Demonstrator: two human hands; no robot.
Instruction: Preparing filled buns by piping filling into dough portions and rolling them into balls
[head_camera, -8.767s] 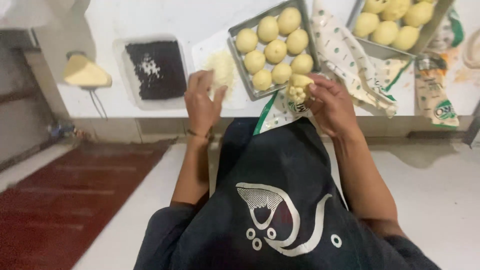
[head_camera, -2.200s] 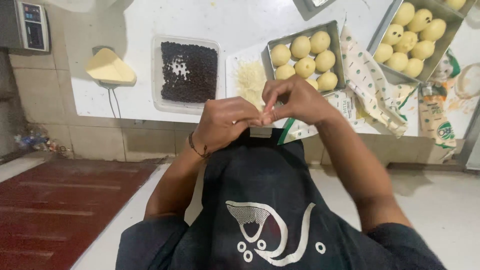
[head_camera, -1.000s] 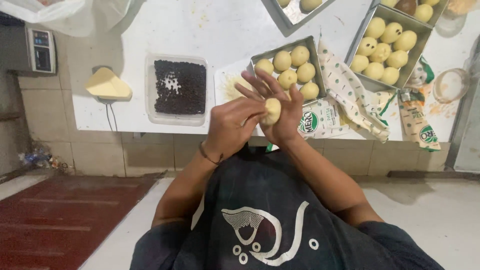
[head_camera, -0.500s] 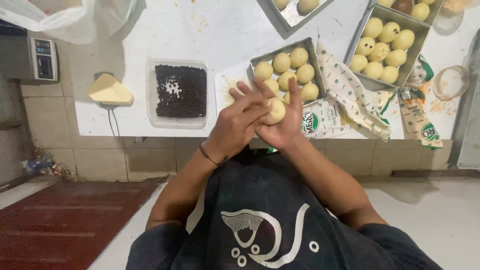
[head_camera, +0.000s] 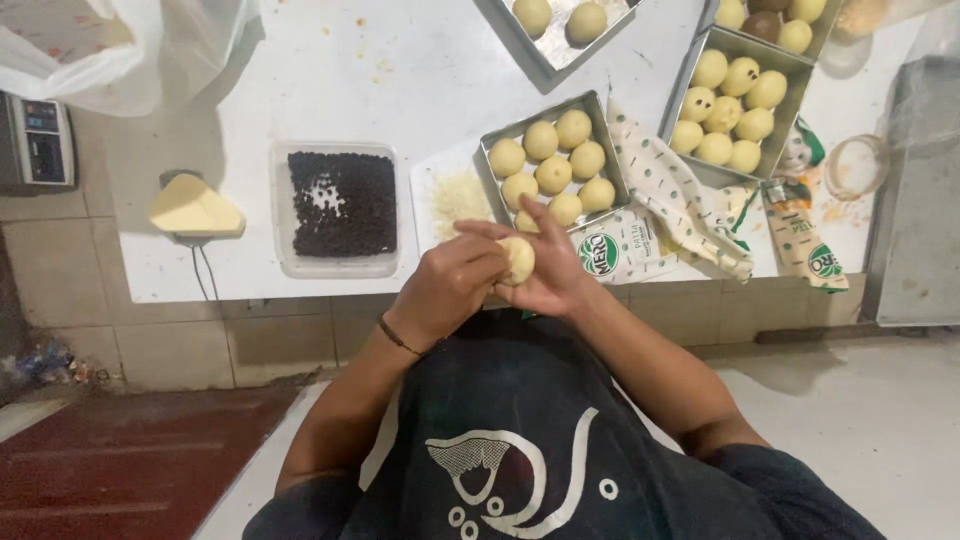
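Dough ball cupped between both palms

Left hand (head_camera: 450, 290) and right hand (head_camera: 555, 275) press together around one pale dough ball (head_camera: 518, 260), held just off the counter edge, likely to round it. Ball is near-spherical: no clear long axis or heading. Filled metal tray (head_camera: 610, 150) sits at 12 o'clock; tub of dark beads (head_camera: 340, 205) at 10.

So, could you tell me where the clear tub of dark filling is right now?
In the head view, the clear tub sits on the white counter, left of the hands, between the yellow wedge and the nearest metal tray.
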